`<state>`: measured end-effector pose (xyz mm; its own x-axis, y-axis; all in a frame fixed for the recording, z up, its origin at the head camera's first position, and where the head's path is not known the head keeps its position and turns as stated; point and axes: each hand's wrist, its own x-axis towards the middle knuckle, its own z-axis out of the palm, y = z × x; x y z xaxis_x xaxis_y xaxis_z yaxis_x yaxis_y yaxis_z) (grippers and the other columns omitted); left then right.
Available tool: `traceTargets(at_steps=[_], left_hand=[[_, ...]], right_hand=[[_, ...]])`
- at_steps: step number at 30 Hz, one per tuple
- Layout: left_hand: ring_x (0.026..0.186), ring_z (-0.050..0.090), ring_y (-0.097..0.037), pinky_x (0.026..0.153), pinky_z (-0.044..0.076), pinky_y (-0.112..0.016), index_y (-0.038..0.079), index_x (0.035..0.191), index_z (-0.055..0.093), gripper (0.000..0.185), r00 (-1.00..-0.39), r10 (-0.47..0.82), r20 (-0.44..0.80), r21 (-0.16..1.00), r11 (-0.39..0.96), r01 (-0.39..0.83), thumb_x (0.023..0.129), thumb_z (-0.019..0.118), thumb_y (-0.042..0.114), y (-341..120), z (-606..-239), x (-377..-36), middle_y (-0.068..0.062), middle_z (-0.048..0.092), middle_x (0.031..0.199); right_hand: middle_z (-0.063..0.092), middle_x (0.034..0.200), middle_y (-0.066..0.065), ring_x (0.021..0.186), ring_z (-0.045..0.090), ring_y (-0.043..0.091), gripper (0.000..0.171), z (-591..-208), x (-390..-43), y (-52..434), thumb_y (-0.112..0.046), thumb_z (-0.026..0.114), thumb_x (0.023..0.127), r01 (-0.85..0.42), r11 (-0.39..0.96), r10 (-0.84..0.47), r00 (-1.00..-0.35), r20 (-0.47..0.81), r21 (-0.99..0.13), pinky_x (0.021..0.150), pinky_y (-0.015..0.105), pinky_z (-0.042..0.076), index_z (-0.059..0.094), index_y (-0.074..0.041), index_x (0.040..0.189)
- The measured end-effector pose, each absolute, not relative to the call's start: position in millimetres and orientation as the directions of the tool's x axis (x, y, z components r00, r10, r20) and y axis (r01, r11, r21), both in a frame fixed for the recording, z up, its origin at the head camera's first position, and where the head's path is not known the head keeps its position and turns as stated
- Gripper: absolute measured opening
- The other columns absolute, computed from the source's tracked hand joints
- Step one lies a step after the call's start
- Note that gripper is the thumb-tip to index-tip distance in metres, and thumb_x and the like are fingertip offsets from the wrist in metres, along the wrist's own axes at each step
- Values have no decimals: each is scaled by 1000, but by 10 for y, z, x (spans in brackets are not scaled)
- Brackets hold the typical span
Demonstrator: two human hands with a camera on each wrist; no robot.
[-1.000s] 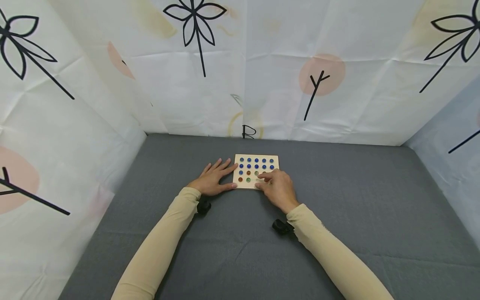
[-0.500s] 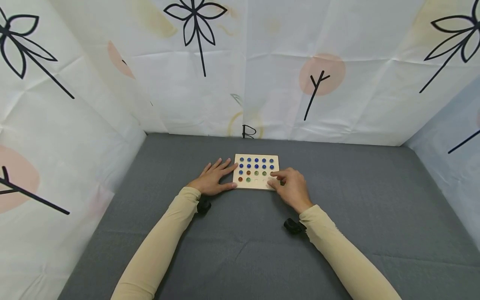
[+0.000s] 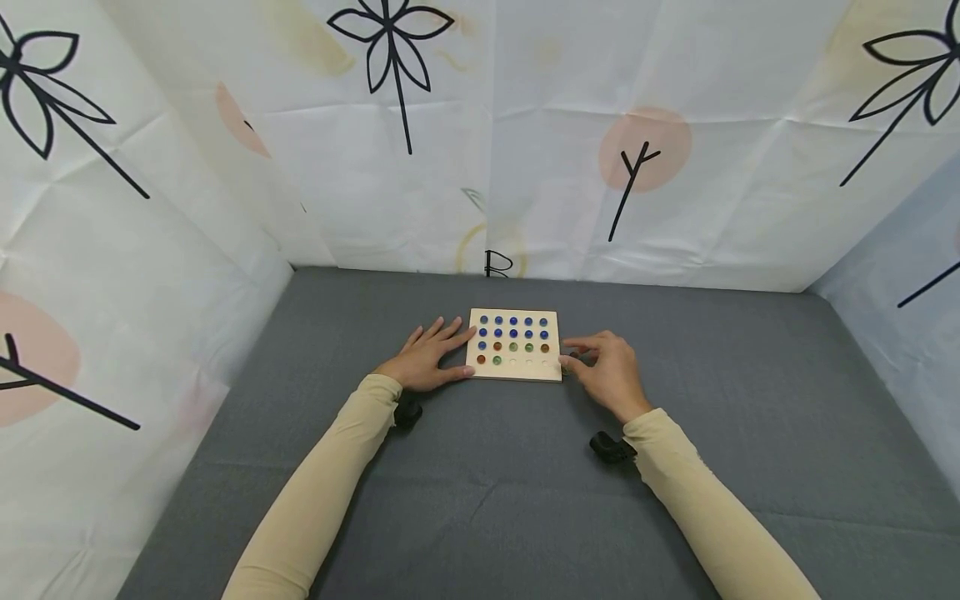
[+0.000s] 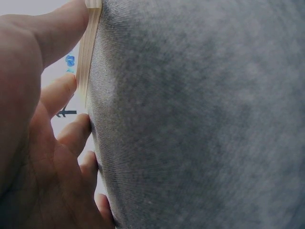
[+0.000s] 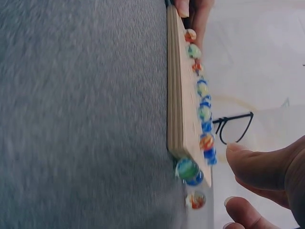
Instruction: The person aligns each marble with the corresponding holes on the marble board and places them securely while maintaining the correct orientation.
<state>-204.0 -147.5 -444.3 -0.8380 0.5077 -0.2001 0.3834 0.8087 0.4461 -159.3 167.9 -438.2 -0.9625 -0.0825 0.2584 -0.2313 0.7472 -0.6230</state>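
my left hand (image 3: 424,360) lies flat on the grey mat (image 3: 480,500), fingers straight, w/ thumb and fingertips touching the left edge of the wooden board (image 3: 515,370) to steady it. my right hand (image 3: 606,372) sits just off the board's right edge, fingers loosely bent. can't tell from the head view if it's pinching anything; the right wrist view shows thumb and a fingertip apart w/ nothing between them, so it looks empty.

right wrist view also shows two marbles on the mat by the board's near right corner: a green-blue one (image 5: 188,171) touching the corner and an orange-ish one (image 5: 196,199) just beside it.

how far along, my guess: the board is being emptied from the near row. the top 2 rows are all blue marbles (image 3: 513,321), the 3rd row is full (blue, orange, green, green, orange), and the near row has only 2 left at its left end (image 3: 488,360); 3 holes are bare. so only a few are out and most are left.

the board is pale wood, square-ish and thin, w/ a 5-by-4 grid of shallow holes. it lies flat mid-mat, between my hands. the marbles are glassy and sit proud of the surface.
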Motion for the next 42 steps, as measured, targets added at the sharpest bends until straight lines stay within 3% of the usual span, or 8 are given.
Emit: traceTargets(at_steps=[13, 23, 42], left_hand=[[155, 3, -35, 123, -1, -57, 21, 163, 26, 76, -835, 515, -197, 451, 803, 389, 101, 60, 49, -1477, -4444, -2018, -11, 16, 169], [156, 3, -34, 124, -1, -56, 22, 163, 25, 76, -836, 509, -202, 444, 809, 385, 101, 59, 50, -1478, -4441, -2014, -10, 15, 169], [156, 2, -33, 124, -2, -56, 23, 164, 24, 77, -833, 515, -204, 443, 807, 391, 101, 59, 52, -1492, -4464, -2052, -9, 14, 169]], right_hand=[[67, 104, 21, 96, 61, 39, 33, -4459, -1639, 1943, -14, 81, 89, -192, 761, -101, -979, 178, -620, 85, 56, 47, 75, -2, 119], [64, 104, 22, 92, 59, 37, 34, -4533, -1670, 2018, -16, 81, 89, -205, 781, -138, -978, 157, -590, 80, 53, 47, 75, -1, 119], [62, 103, 17, 93, 53, 35, 35, -4519, -1719, 2031, -17, 81, 89, -220, 800, -177, -976, 131, -559, 79, 55, 37, 75, -5, 121]])
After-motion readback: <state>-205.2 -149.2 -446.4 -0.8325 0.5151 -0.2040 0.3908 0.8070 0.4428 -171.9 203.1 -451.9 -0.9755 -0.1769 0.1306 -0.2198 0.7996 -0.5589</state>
